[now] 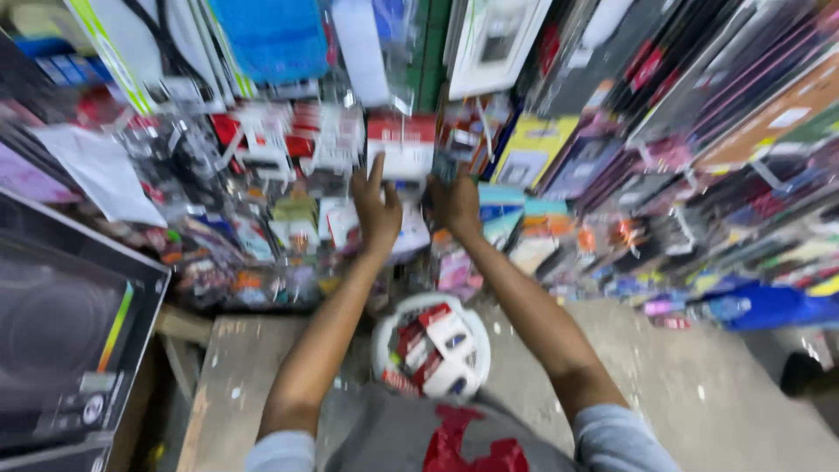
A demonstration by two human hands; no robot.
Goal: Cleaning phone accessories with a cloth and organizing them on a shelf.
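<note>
Left hand [377, 208]: raised to the hanging display wall, fingers spread and released, index pointing upward; it touches or nearly touches a red-and-white carded blister pack [400, 144]. Blur keeps contact from being certain.

Right hand [456, 203]: raised beside the left, just apart from it, back of the hand to the camera. Fingers curl toward the hanging packs; whether they grasp one cannot be told.

Red-and-white carded blister pack: hangs in a row of like packs on the wall, directly above both hands, presumably hooked there so that it can be browsed and lifted off.

White round plastic basket [432, 345]: sits on the pale, paint-flecked surface [664, 376] near its front edge, between the two forearms and close to the person's body. It holds several small red-and-white boxes [434, 343], lying tilted and loosely piled. Its spot under the arms seems to keep it within easy reach.

Large black carton with a speaker picture [61, 341]: stands at the left edge of the surface, well apart from the hands.

Blue plastic-wrapped packet [773, 308]: lies at the far right corner, below the crowded racks.
</note>
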